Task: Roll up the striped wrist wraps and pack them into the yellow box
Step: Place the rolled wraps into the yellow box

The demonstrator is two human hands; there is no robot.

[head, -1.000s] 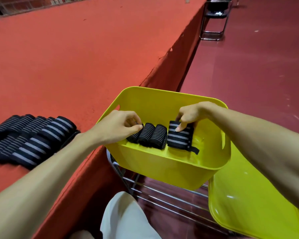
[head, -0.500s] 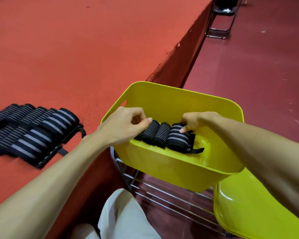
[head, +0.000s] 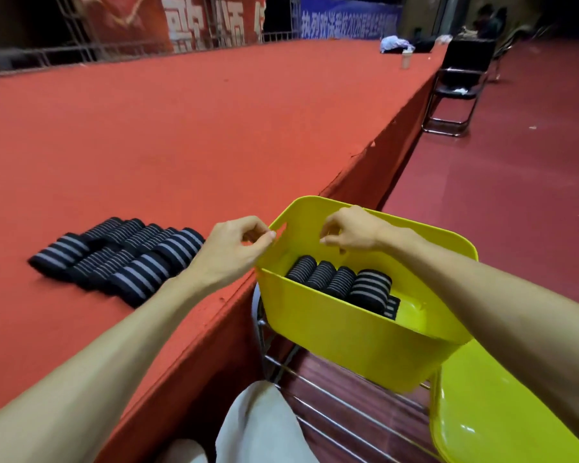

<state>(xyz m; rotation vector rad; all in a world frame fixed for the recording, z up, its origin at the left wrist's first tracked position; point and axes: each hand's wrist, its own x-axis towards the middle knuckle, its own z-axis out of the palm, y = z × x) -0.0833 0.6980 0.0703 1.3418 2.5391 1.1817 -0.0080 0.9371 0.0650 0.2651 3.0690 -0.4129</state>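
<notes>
Both hands have lifted out of the box [head: 348,342] since the earlier frame, leaving the rolls [head: 338,282] inside.

Rolls: four ribbed black cylinders with grey stripes, touching side by side along the near wall. The rightmost is fatter, with a flat tail lying beside it. The box bottom is bare to their right and behind them.

Box: glossy yellow plastic with rounded corners and a slot handle at the left end. It sits on a wire rack [head: 348,406], close to the stage [head: 214,128] edge.

Left hand [head: 228,253]: just beside the left rim corner, fingers loosely curled, empty.

Right hand [head: 351,230]: above the box, fingers drooping, empty.

Unrolled wraps [head: 121,259]: overlapping flat on the stage's red carpet, left of the left hand.
</notes>
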